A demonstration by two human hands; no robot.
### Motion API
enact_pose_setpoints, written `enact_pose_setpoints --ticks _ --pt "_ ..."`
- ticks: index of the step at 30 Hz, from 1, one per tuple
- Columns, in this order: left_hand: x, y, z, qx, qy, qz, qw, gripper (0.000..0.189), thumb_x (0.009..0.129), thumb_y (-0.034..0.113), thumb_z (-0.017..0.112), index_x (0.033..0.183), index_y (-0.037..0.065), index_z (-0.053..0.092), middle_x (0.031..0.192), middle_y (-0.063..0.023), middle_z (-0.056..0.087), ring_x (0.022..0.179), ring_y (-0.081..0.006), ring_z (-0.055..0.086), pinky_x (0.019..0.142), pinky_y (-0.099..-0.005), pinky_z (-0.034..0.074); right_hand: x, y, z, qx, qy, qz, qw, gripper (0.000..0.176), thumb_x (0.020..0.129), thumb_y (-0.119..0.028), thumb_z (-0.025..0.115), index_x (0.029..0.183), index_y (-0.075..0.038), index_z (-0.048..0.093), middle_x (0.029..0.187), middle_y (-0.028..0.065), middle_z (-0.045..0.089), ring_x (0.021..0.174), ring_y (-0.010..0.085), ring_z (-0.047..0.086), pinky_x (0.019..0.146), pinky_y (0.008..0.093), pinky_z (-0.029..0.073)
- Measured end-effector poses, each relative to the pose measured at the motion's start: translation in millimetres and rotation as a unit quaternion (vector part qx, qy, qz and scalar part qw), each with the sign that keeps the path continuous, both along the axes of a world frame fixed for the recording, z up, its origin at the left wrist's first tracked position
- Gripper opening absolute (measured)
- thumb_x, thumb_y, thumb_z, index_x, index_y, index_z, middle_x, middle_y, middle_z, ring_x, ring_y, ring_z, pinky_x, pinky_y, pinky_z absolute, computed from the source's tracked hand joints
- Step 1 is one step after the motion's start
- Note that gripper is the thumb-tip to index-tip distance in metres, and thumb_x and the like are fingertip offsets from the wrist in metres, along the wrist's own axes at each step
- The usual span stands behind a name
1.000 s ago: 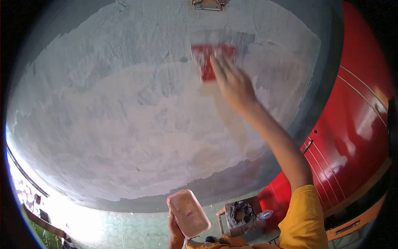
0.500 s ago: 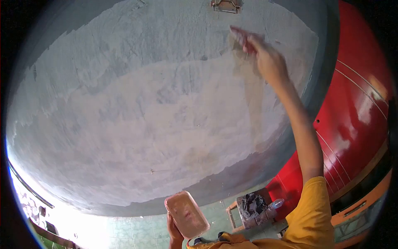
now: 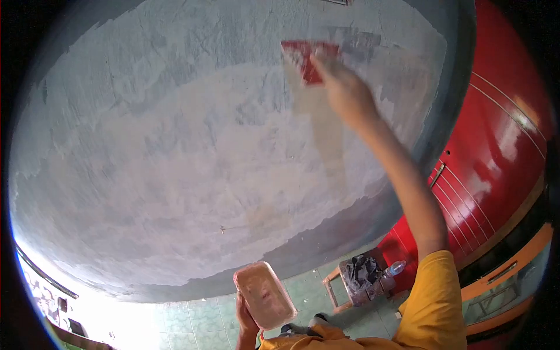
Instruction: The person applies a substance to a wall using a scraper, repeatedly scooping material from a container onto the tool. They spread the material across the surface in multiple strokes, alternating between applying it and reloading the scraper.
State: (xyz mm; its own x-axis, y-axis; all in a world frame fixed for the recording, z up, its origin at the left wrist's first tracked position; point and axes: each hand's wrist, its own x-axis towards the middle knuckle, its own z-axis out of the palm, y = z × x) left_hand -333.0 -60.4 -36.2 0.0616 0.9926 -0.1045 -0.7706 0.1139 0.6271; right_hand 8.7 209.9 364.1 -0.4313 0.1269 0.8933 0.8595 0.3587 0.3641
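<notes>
My right hand [image 3: 350, 96] grips a red putty spreader [image 3: 313, 74], its blade against the upper part of the grey wall [image 3: 181, 146]. Pale filler shows on the spreader's left side. A darker, wet-looking smear [image 3: 356, 39] lies on the wall just up and right of the tool. Down at the bottom, my left hand [image 3: 245, 318] holds a shallow rectangular tub [image 3: 252, 267] by its left side, with pinkish-beige paste inside. The fingers under the tub are partly hidden.
A glossy red panel [image 3: 507, 134] with thin lines borders the wall on the right. Below stands a small wooden stool [image 3: 335, 289] with a black plastic bag [image 3: 363, 271] on it and a clear bottle [image 3: 395, 268] beside. Green tiles [image 3: 204, 318] cover the floor.
My right hand has swept the spreader leftward along the wall, and the tool's red face shows more now. A darker smear shows behind it. The tub stays nearly in place.
</notes>
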Motion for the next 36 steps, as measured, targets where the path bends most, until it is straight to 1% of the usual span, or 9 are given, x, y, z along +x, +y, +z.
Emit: enact_pose_setpoints --ticks 5,9,11,13,20,23,27,30,36 --pt "-6.2 -3.4 10.2 0.014 -0.012 0.008 1.000 0.056 0.108 0.048 0.045 0.148 0.010 0.045 0.136 -0.0092 0.057 0.121 -0.0254 0.059 0.101 -0.0431 0.053 -24.9 -27.0 -124.9 -0.079 -0.047 -0.009 0.996 0.054 0.090 -0.004 0.059 0.143 -0.001 0.054 0.136 0.0213 0.064 0.119 0.0361 0.066 0.099 0.0430 0.055" --pt "-13.7 -2.1 8.8 0.000 -0.011 -0.006 1.000 0.056 0.108 0.048 0.044 0.149 0.009 0.044 0.134 -0.0089 0.057 0.121 -0.0249 0.059 0.101 -0.0422 0.052 -14.7 -44.7 -65.2 -0.154 0.035 0.015 0.987 0.039 0.096 -0.006 0.056 0.134 -0.007 0.064 0.117 0.0175 0.073 0.103 0.0332 0.072 0.088 0.0429 0.058" --pt "-15.9 1.8 10.3 0.005 0.011 -0.010 1.000 0.057 0.108 0.048 0.044 0.149 0.009 0.044 0.135 -0.0088 0.057 0.122 -0.0246 0.059 0.102 -0.0419 0.052 -13.0 -38.0 4.0 -0.015 0.063 0.060 0.996 0.037 0.097 -0.006 0.055 0.133 -0.007 0.064 0.113 0.0189 0.072 0.100 0.0364 0.070 0.084 0.0447 0.057" --pt "-15.3 6.5 10.2 0.008 0.018 -0.016 1.000 0.057 0.108 0.048 0.044 0.149 0.009 0.044 0.135 -0.0086 0.057 0.122 -0.0240 0.058 0.103 -0.0417 0.052 -4.2 -34.6 44.1 -0.047 0.098 -0.029 0.994 0.043 0.096 -0.005 0.054 0.139 -0.007 0.060 0.132 0.0207 0.066 0.116 0.0364 0.067 0.098 0.0423 0.055" --pt "-11.1 15.6 31.9 -0.010 0.013 -0.022 1.000 0.056 0.108 0.047 0.046 0.148 0.008 0.046 0.134 -0.0079 0.058 0.119 -0.0219 0.059 0.102 -0.0410 0.052 -24.4 -35.0 -97.9 -0.175 0.077 -0.010 0.982 0.041 0.097 -0.006 0.055 0.137 -0.002 0.059 0.129 0.0214 0.067 0.109 0.0376 0.069 0.091 0.0437 0.056" --pt "-4.4 28.3 52.8 -0.009 0.009 -0.037 0.999 0.055 0.107 0.044 0.050 0.148 0.007 0.047 0.133 -0.0075 0.058 0.118 -0.0210 0.060 0.100 -0.0397 0.052 -44.2 -74.3 -132.7 -0.321 0.274 0.076 0.903 0.026 0.101 -0.019 0.059 0.119 -0.002 0.069 0.106 0.0131 0.075 0.093 0.0327 0.072 0.079 0.0434 0.056" --pt "5.4 59.9 55.7 0.012 0.023 -0.040 0.999 0.054 0.108 0.040 0.049 0.150 0.006 0.045 0.138 -0.0073 0.056 0.124 -0.0190 0.056 0.105 -0.0368 0.047 -70.0 -138.6 -169.6 -0.476 0.635 0.318 0.519 0.029 0.101 -0.025 0.064 0.116 -0.001 0.067 0.101 0.0021 0.070 0.087 0.0129 0.069 0.073 0.0309 0.056" --pt "27.9 64.3 96.6 0.068 0.068 -0.028 0.995 0.055 0.109 0.038 0.048 0.151 0.003 0.044 0.140 -0.0074 0.055 0.128 -0.0179 0.053 0.109 -0.0352 0.043 -71.5 -179.0 -210.4 -0.553 0.680 0.326 0.356 0.030 0.098 -0.022 0.068 0.121 -0.004 0.065 0.104 0.0036 0.070 0.085 0.0126 0.070 0.065 0.0257 0.058" --pt "57.9 59.8 120.8 0.071 0.080 -0.061 0.992 0.055 0.109 0.036 0.049 0.151 0.001 0.042 0.140 -0.0098 0.055 0.126 -0.0169 0.054 0.107 -0.0334 0.045 -9.4 -206.7 -275.6 -0.497 0.762 0.238 0.340 0.035 0.093 -0.019 0.074 0.123 -0.004 0.065 0.106 0.0032 0.072 0.088 0.0136 0.072 0.062 0.0290 0.059"
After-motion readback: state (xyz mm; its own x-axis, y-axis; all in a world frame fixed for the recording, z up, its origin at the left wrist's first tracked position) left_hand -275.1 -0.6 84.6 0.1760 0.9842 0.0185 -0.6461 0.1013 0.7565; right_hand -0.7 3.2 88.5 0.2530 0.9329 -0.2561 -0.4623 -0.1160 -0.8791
